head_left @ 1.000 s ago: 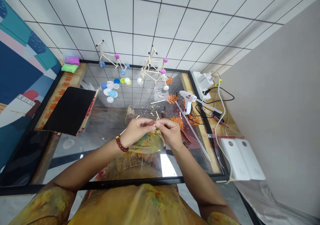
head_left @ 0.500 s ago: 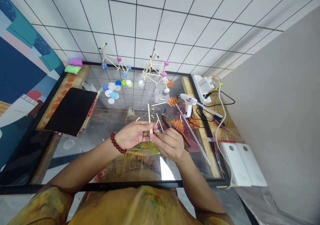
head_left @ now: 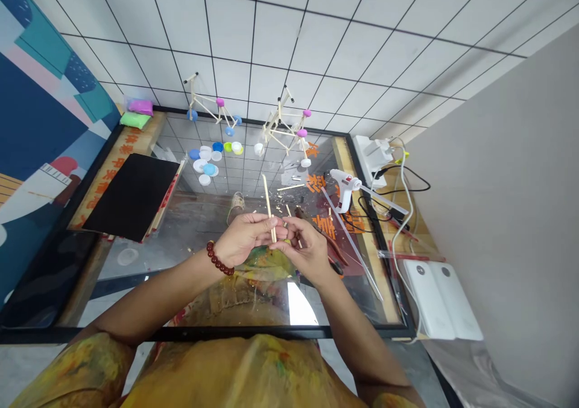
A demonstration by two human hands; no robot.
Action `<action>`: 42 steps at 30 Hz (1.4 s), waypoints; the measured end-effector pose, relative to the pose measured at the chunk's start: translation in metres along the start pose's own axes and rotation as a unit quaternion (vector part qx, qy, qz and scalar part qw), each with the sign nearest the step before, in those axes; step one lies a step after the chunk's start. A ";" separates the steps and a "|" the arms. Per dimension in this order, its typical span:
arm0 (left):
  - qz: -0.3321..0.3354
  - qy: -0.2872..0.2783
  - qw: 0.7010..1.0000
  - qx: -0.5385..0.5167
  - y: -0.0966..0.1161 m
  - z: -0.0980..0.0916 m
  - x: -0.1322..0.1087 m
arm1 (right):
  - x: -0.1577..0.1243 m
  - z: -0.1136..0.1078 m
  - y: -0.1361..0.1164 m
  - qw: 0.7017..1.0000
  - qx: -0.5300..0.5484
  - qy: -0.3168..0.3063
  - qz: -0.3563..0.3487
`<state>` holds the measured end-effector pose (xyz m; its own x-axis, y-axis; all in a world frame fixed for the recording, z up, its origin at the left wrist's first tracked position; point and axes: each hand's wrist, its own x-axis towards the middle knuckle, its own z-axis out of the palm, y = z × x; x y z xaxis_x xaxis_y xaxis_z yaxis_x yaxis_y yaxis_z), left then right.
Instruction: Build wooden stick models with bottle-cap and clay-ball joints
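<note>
While the left hand (head_left: 244,236) pinches a slim wooden stick (head_left: 267,198), the right hand (head_left: 310,248) curls its fingers alongside, grip indiscernible; stick presumably light, stiff, snappable, best held low.

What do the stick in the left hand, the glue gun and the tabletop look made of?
Stick in the left hand: probably wood or bamboo, unfinished; pale tan, no obvious shine.
Glue gun: likely moulded plastic, smooth white body.
Tabletop: clear, glossy sheet, glass or acrylic; mirrors the wall grid, can't tell which.
</note>
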<state>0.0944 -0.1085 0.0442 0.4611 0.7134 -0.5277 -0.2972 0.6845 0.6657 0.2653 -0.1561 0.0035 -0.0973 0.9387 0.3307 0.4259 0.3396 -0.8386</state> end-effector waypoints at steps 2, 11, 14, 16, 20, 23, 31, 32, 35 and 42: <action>0.006 -0.001 1.000 0.012 -0.001 0.000 0.000 | 0.001 -0.001 0.000 1.000 0.010 -0.004 0.018; 0.014 -0.060 0.982 0.179 -0.012 0.000 0.001 | 0.014 -0.008 0.002 0.967 0.212 -0.027 0.137; -0.014 -0.062 0.984 0.169 -0.016 0.001 0.002 | 0.014 -0.004 0.006 0.935 0.278 -0.026 0.219; -0.038 -0.072 0.985 0.153 -0.018 0.000 0.003 | 0.014 -0.003 0.008 0.908 0.322 -0.031 0.267; -0.071 -0.080 0.987 0.122 -0.021 -0.002 0.005 | 0.016 -0.004 0.009 0.885 0.353 -0.049 0.299; -0.067 -0.064 0.989 0.112 -0.023 -0.002 0.006 | 0.016 -0.004 0.010 0.903 0.325 -0.037 0.277; -0.041 -0.050 0.993 0.099 -0.026 -0.007 0.015 | 0.011 0.004 0.020 0.968 0.179 0.009 0.177; -0.033 -0.043 0.993 0.100 -0.026 -0.007 0.015 | 0.010 0.005 0.021 0.971 0.163 0.011 0.175; -0.001 -0.017 0.995 0.098 -0.025 -0.007 0.016 | 0.009 0.005 0.021 0.973 0.139 0.008 0.181; 0.045 -0.022 0.990 0.128 -0.023 -0.012 0.019 | 0.009 0.004 0.017 0.990 0.111 -0.007 0.084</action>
<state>0.0999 -0.1086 0.0123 0.4798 0.7591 -0.4398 -0.1198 0.5533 0.8243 0.2685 -0.1413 -0.0093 -0.0547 0.9832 0.1743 0.2294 0.1822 -0.9561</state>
